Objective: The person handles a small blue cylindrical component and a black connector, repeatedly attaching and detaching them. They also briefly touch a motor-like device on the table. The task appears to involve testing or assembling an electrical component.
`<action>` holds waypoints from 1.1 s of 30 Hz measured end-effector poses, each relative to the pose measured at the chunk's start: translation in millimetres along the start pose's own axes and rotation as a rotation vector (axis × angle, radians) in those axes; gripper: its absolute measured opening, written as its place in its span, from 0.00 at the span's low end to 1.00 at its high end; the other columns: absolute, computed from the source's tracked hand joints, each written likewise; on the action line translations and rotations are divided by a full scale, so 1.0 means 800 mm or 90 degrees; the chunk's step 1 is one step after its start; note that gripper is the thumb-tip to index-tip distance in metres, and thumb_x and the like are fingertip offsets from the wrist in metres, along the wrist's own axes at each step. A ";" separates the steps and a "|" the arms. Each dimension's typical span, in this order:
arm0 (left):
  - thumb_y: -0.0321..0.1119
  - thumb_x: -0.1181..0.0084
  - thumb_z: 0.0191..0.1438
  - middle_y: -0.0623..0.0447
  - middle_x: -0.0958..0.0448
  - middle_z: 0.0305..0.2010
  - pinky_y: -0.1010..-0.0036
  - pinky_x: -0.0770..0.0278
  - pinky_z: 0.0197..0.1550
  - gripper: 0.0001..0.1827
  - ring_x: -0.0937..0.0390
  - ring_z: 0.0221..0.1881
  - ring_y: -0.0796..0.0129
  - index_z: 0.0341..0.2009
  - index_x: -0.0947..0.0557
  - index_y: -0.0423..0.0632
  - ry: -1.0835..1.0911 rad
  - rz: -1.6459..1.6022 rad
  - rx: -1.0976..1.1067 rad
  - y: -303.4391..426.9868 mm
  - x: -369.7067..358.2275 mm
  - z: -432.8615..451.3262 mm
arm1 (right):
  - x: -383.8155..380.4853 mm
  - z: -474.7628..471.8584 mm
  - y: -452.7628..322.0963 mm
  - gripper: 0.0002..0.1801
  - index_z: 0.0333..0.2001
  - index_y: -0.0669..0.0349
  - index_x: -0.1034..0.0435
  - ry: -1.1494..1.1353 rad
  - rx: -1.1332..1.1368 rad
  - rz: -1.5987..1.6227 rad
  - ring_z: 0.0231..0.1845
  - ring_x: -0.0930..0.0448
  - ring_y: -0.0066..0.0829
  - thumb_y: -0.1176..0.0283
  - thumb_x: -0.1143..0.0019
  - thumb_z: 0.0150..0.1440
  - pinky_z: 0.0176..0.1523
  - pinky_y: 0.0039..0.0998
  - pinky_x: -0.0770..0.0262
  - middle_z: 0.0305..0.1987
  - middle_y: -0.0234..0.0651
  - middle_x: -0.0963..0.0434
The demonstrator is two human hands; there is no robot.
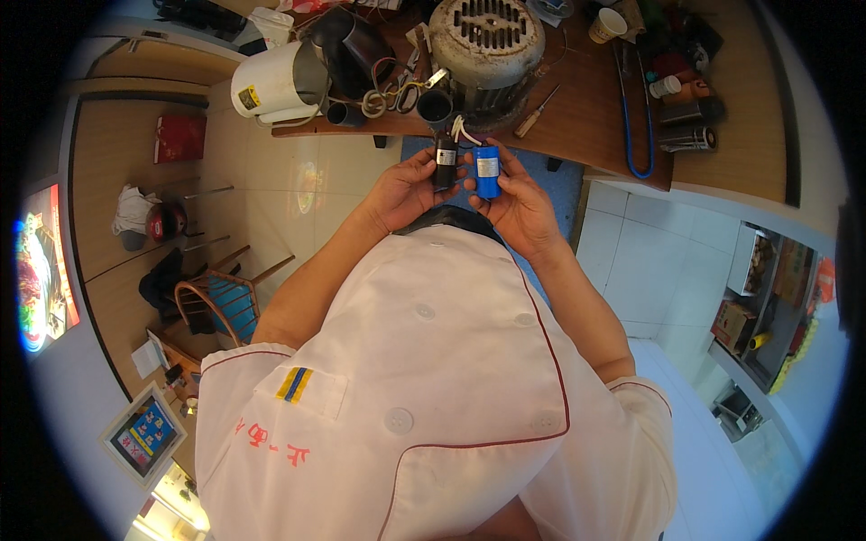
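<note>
My left hand [404, 187] grips a black cylindrical capacitor [444, 174] between thumb and fingers, its pale label facing up. Beside it, my right hand [526, 206] holds a blue cylindrical capacitor [486, 181], also labelled. The two stand side by side with a small gap, just off the table's front edge. White wires [460, 127] run from around the capacitors' tops towards an electric motor [486, 40] with a slotted, rust-stained cover. Where each wire ends is hard to make out.
On the wooden table [575, 128], a screwdriver [538, 111] lies right of the motor. Left of it are a dark hollow cylinder [434, 106], scissors [407, 98], a black kettle [352, 51] and a white appliance [274, 81]. A blue-handled tool [629, 145] and paper cup [607, 26] lie farther right.
</note>
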State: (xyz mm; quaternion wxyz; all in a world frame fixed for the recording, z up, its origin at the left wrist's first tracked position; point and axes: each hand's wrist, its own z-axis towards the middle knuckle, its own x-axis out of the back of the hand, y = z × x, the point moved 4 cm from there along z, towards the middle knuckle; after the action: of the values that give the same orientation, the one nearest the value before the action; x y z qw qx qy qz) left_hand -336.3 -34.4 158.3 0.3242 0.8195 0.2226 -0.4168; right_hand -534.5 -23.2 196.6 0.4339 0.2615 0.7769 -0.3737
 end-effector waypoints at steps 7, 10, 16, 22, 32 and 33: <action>0.35 0.46 0.68 0.46 0.26 0.63 0.57 0.27 0.66 0.24 0.26 0.63 0.57 0.65 0.32 0.44 -0.001 0.002 0.001 -0.001 -0.001 0.000 | 0.002 0.001 0.001 0.33 0.75 0.58 0.48 -0.005 0.002 0.002 0.56 0.20 0.38 0.77 0.54 0.66 0.56 0.38 0.19 0.64 0.45 0.26; 0.35 0.46 0.68 0.46 0.26 0.62 0.57 0.26 0.66 0.24 0.25 0.63 0.57 0.65 0.31 0.44 0.001 0.000 0.000 -0.001 -0.001 0.000 | 0.002 0.001 0.001 0.33 0.75 0.58 0.48 -0.007 0.003 0.001 0.56 0.20 0.38 0.77 0.54 0.66 0.56 0.38 0.19 0.64 0.45 0.26; 0.35 0.49 0.69 0.46 0.26 0.63 0.57 0.27 0.66 0.23 0.26 0.63 0.57 0.66 0.32 0.44 -0.008 0.004 0.000 0.000 -0.002 -0.001 | 0.003 0.002 0.001 0.34 0.75 0.57 0.48 0.002 0.000 -0.006 0.56 0.20 0.38 0.77 0.54 0.66 0.56 0.38 0.19 0.64 0.45 0.26; 0.35 0.50 0.69 0.46 0.26 0.63 0.57 0.27 0.66 0.23 0.26 0.64 0.57 0.66 0.32 0.44 -0.008 0.006 0.003 0.000 -0.003 0.000 | 0.002 0.001 0.000 0.34 0.75 0.58 0.49 0.005 0.000 -0.008 0.56 0.19 0.38 0.77 0.55 0.66 0.56 0.38 0.19 0.64 0.45 0.26; 0.35 0.50 0.69 0.46 0.26 0.63 0.57 0.26 0.66 0.24 0.25 0.63 0.58 0.67 0.33 0.44 -0.003 -0.001 0.005 0.000 -0.004 0.001 | -0.001 0.001 -0.002 0.33 0.75 0.58 0.48 0.008 0.001 0.000 0.55 0.19 0.39 0.78 0.56 0.67 0.55 0.37 0.18 0.64 0.47 0.27; 0.35 0.50 0.69 0.46 0.25 0.63 0.57 0.26 0.66 0.24 0.25 0.63 0.57 0.67 0.33 0.44 -0.007 -0.003 0.006 0.000 -0.004 0.002 | -0.001 0.001 -0.002 0.33 0.75 0.58 0.48 0.006 0.002 0.003 0.55 0.19 0.39 0.78 0.56 0.67 0.55 0.37 0.18 0.64 0.47 0.27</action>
State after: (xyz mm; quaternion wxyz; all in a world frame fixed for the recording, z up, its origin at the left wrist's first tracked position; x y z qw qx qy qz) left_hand -338.8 -35.6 160.4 0.3207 0.8182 0.2207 -0.4231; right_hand -534.8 -24.7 197.4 0.4306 0.2655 0.7781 -0.3725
